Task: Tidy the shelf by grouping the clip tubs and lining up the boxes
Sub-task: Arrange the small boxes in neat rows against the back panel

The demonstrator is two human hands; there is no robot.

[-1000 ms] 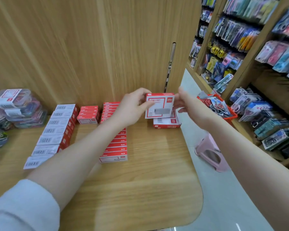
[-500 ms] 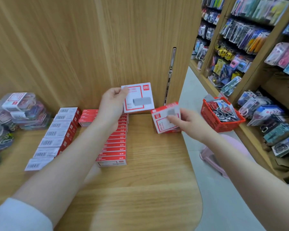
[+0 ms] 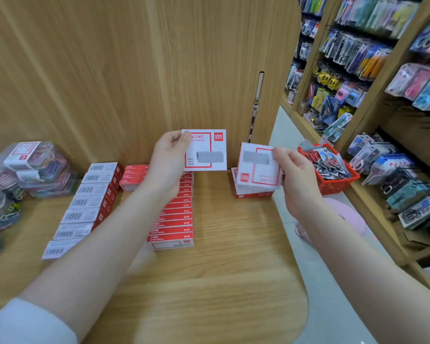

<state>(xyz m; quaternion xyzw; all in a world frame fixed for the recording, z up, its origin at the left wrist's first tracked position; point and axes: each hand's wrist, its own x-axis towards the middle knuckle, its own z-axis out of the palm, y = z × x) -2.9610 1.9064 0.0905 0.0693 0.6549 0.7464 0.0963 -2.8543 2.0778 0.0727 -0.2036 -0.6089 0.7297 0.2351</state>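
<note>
— Red-and-white staple box (image 3: 205, 150) up in the left hand (image 3: 168, 157), fingers pinching its corner; the right hand (image 3: 297, 175) grips a second box (image 3: 258, 166) just above the flat one (image 3: 252, 191).

— Lining-up step, then?

— I'd say so. Each needs a slot beside the red row (image 3: 174, 212). Clip tubs (image 3: 32, 167) sit far left; basket (image 3: 333, 182) crowds the right.

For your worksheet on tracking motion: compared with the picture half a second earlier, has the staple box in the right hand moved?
Yes. The right hand has lifted its staple box up, so it now overlaps the box lying on the shelf, nearer the wooden back panel.
</note>
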